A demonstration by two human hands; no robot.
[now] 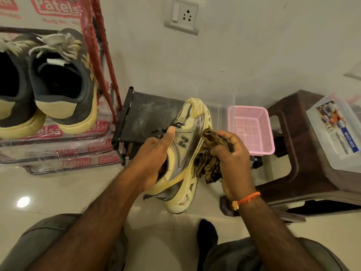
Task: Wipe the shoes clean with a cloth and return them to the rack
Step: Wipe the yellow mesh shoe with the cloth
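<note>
My left hand (156,159) grips the cream shoe (185,151) at its collar, held above the floor; my right hand (232,151) clutches the bunched cloth (207,165) against its side. Hold steady — wipe heel to toe (sole edge included).

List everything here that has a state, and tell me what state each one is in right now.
Cream sneaker: held off the floor, turned on its side.
Left hand: grips the sneaker at its opening.
Right hand: grips the cloth.
Cloth: bunched, pressed against the sneaker's sole edge.
Dark sneakers: on the rack, heels toward the camera.
Pink basket: upright, nothing visible inside.
Plastic box: lid on, resting on the brown stool.
</note>
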